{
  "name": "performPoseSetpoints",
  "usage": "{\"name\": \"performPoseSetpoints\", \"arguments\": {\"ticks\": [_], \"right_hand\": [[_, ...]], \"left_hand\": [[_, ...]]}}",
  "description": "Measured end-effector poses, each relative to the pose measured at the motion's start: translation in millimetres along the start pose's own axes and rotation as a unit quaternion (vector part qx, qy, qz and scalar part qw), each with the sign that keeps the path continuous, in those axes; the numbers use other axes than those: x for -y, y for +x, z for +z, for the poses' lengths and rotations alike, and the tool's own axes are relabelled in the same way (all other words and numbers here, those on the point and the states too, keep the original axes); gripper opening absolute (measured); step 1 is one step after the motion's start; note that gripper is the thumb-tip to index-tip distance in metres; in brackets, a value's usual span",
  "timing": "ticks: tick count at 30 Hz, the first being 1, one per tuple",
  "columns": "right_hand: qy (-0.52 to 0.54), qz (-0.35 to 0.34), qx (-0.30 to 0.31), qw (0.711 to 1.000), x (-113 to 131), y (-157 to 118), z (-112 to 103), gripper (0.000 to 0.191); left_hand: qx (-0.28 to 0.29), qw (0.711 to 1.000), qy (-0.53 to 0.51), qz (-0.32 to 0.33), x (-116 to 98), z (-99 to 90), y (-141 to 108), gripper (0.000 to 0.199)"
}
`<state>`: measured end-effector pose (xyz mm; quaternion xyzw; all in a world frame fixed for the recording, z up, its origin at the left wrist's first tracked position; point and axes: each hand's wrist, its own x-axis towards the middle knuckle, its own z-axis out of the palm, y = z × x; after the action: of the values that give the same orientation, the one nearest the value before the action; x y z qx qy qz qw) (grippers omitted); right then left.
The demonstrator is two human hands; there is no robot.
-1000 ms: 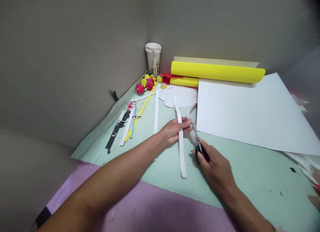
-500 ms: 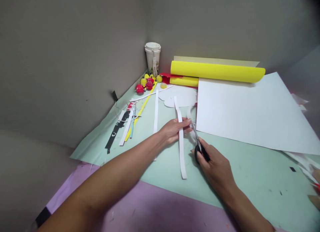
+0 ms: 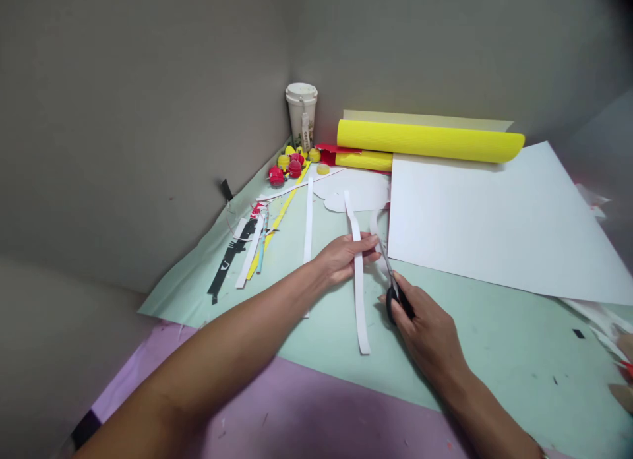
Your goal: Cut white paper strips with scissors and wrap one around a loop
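Observation:
My left hand [image 3: 349, 254] is closed, pinching a long white paper strip [image 3: 361, 307] that hangs toward the front edge of the green cover. Beyond its fingertips a second, thinner piece of white paper [image 3: 374, 223] curls up beside the large sheet. My right hand [image 3: 428, 324] grips black-handled scissors [image 3: 393, 294], the blades pointing up at the left fingertips and touching or nearly touching that curled piece. Whether the blades are apart cannot be made out. Another white strip [image 3: 309, 215] lies flat to the left of my left hand.
A large white sheet [image 3: 494, 228] lies at right beneath a yellow corrugated roll [image 3: 430, 141]. At the back corner stands a white lidded cup [image 3: 301, 113], with red and yellow balls [image 3: 277, 176] before it. Black scraps [image 3: 232, 258] and a yellow strip [image 3: 281, 215] lie left.
Almost nothing differs. Both hands keep their places, and the scissors' finger loops look slightly closer together.

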<state>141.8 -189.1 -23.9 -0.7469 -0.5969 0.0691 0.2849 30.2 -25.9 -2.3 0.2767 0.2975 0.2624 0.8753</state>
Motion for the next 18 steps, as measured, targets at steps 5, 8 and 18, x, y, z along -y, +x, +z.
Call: {"name": "performPoseSetpoints", "arguments": {"ticks": [5, 8, 18], "right_hand": [[-0.001, 0.008, 0.003, 1.000, 0.7, 0.6, -0.3, 0.048], [-0.001, 0.009, 0.005, 1.000, 1.0, 1.2, -0.5, 0.048], [0.010, 0.007, 0.001, 1.000, 0.4, 0.4, -0.2, 0.048]], "left_hand": [[0.003, 1.000, 0.004, 0.001, -0.9, 0.7, -1.1, 0.004], [0.003, 1.000, 0.004, -0.001, -1.2, 1.0, -1.7, 0.004], [0.005, 1.000, 0.010, -0.009, -1.7, 0.9, -2.0, 0.005]]}}
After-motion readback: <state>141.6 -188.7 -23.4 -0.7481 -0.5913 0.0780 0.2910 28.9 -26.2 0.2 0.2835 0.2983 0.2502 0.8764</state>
